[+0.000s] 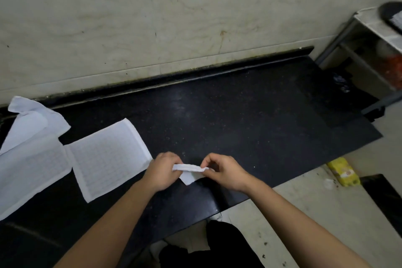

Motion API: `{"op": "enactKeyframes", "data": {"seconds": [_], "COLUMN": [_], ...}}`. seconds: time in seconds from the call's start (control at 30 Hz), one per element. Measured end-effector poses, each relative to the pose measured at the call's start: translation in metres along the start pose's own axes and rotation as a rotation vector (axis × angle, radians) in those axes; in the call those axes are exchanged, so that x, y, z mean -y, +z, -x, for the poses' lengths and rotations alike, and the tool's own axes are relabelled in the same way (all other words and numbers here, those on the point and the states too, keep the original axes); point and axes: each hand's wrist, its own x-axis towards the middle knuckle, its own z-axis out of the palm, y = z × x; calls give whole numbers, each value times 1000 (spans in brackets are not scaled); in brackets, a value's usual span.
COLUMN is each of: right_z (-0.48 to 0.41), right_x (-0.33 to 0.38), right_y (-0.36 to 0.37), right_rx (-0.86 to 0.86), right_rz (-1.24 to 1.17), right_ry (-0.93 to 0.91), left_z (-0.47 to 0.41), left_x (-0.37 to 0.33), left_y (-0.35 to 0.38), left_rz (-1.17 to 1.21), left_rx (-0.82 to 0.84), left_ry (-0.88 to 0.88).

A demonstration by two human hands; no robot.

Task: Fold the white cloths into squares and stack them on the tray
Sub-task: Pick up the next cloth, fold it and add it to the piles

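Note:
A small folded white cloth (189,172) hangs just above the black counter (250,119), held between both hands. My left hand (162,171) pinches its left end and my right hand (224,171) pinches its right end. One corner of the cloth droops down below the fold. A flat white cloth with a fine grid pattern (108,159) lies spread on the counter to the left of my hands. Further left, another spread white cloth (28,172) and a crumpled one (34,122) lie overlapping. No tray is in view.
A pale marble wall rises behind the counter. A metal shelf frame (356,41) stands at the right end. On the floor to the right lies a yellow packet (343,172). The counter's front edge runs diagonally below my forearms.

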Motion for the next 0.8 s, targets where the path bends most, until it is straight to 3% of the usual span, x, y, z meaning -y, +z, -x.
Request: {"op": "enactKeyframes", "data": {"seconds": [0.1, 0.23, 0.37, 0.5, 0.8], "right_z": [20, 52, 76, 98, 213], "right_x": [-9, -11, -10, -16, -85], "right_y": [-4, -11, -20, -31, -119], "right_rx": [-101, -249, -89, -131, -297], "right_rz": [-90, -565, -948, -928, -826], "right_ry": [56, 189, 227, 186, 125], "left_z": [5, 12, 31, 49, 68], "left_x": [-10, -39, -81, -118, -259], "left_y": [-7, -16, -24, -22, 53], "left_rz": [175, 542, 925, 1035, 900], "left_rx": [32, 78, 109, 67, 11], "left_ry": [8, 33, -66, -122, -49]}}
